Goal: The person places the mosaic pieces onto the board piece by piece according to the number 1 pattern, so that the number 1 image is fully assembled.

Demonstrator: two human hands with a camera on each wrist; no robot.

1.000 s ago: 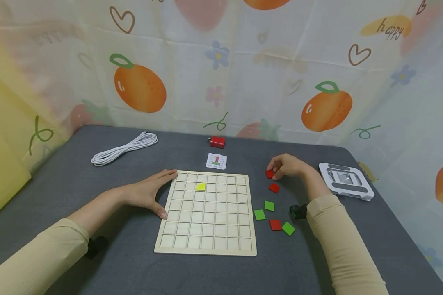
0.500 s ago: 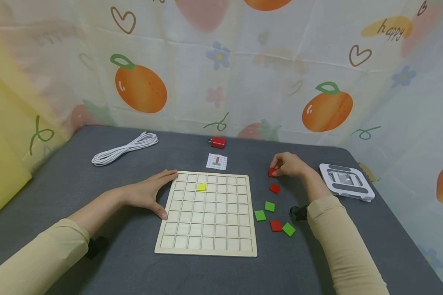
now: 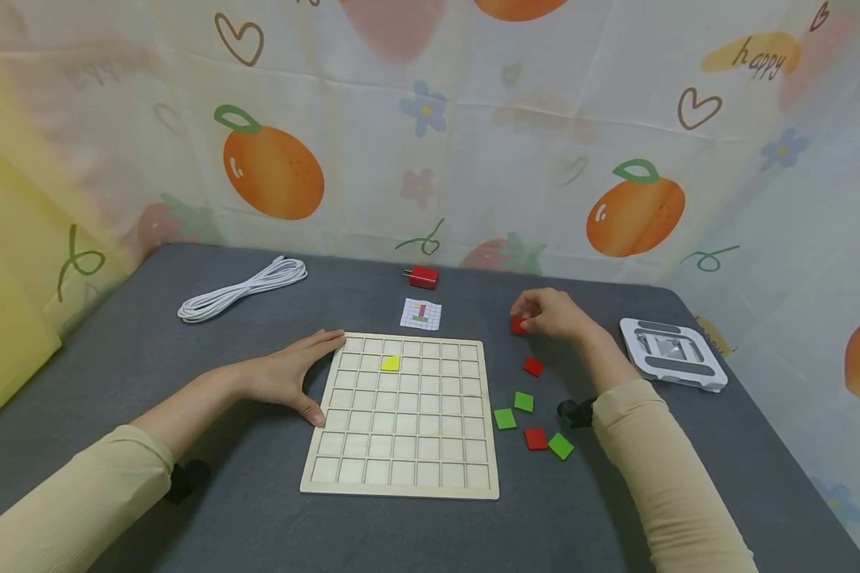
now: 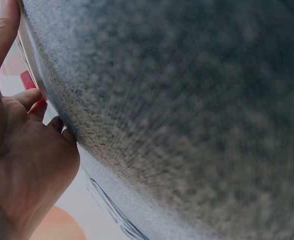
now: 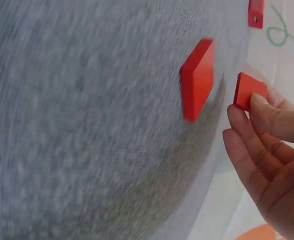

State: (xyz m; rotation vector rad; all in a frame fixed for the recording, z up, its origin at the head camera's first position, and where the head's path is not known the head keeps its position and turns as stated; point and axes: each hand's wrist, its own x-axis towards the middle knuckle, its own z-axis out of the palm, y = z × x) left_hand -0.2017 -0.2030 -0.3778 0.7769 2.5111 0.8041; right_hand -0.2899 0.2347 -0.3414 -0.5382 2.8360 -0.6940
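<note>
A pale wooden grid board (image 3: pixel 400 492) lies on the dark table, and one yellow tile (image 3: pixel 390 364) sits in a square of its upper part. My left hand (image 3: pixel 275 380) rests at the board's left edge, thumb and fingers spread along it. Beyond the board's right side, my right hand (image 3: pixel 555 313) pinches a red square tile (image 5: pixel 247 91) between thumb and fingers, raised over the table in the right wrist view. Nearer to me lie another red tile (image 3: pixel 533 366), a green tile (image 3: pixel 524 401), a second green tile (image 3: pixel 505 419), a red tile (image 3: pixel 535 438) and a green tile (image 3: pixel 560 446).
Behind the board lies a small card with a coloured grid pattern (image 3: pixel 420 313), with a red plug charger (image 3: pixel 424 277) past it. A coiled white cable (image 3: pixel 242 289) is at the back left. A white and grey flat stand (image 3: pixel 674 352) lies by the right edge.
My right hand has lifted the red tile off the table and carried it slightly away from me and left. The left hand and the board have stayed in place.
</note>
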